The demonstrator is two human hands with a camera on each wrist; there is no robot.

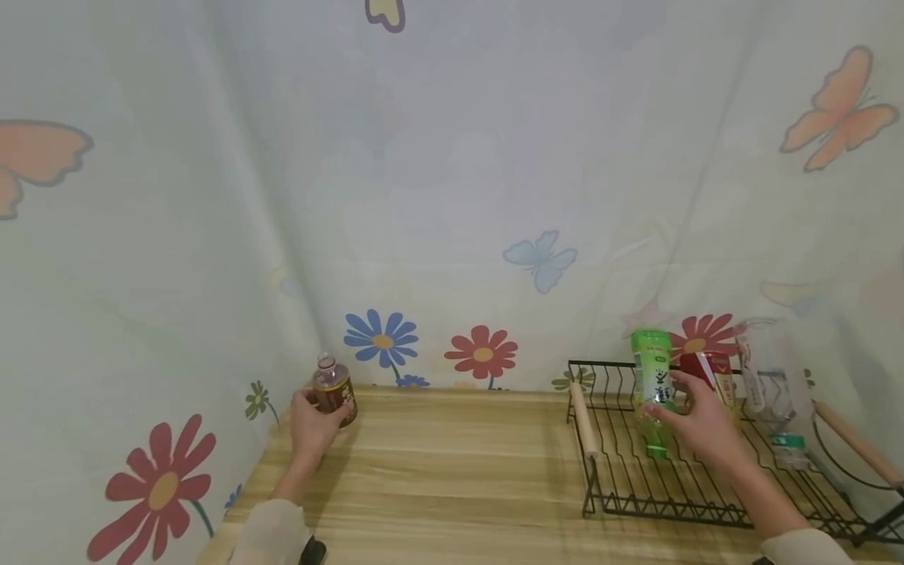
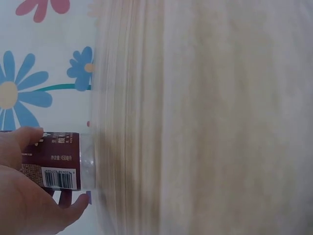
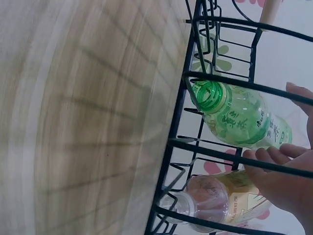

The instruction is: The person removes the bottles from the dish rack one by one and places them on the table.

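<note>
At the table's far left corner, a clear bottle with a dark red label stands upright with no cap visible. My left hand grips its sides, thumb and fingers around the label. In the wire rack on the right, a green bottle is upside down, mouth down. My right hand is beside it with fingers loosely bent. In the right wrist view, the thumb stands apart from the bottle and the fingertips lie close to its base; whether they touch is unclear.
The black wire rack has wooden handles at both ends. It also holds a bottle with a red and yellow label and a clear bottle. Behind the wooden table hangs a flower-patterned curtain.
</note>
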